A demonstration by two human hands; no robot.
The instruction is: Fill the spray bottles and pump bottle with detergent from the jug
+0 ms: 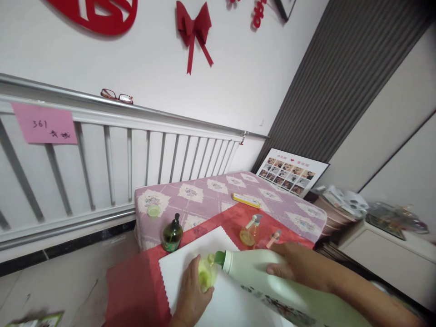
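My left hand point(190, 290) is closed around a small clear bottle point(207, 274) with yellow-green liquid in it, above a white scallop-edged mat point(214, 240). My right hand point(294, 265) grips a large pale green refill bottle point(254, 265) from above, tilted nearly sideways. Its green spout point(220, 259) meets the small bottle's mouth; whether liquid is flowing cannot be made out. Left of the mat stands a dark green pump bottle point(172, 236). Beyond my right hand are a clear pump bottle point(249, 234) with yellow liquid and a pinkish pump bottle point(271, 240), partly hidden.
A red cloth point(127, 281) lies under the mat on a purple patterned tablecloth point(204, 200). On it are a yellow case point(246, 200) and a small pale green dish point(154, 210). A white radiator point(136, 154) runs behind at left; a photo board point(291, 170) leans at back right.
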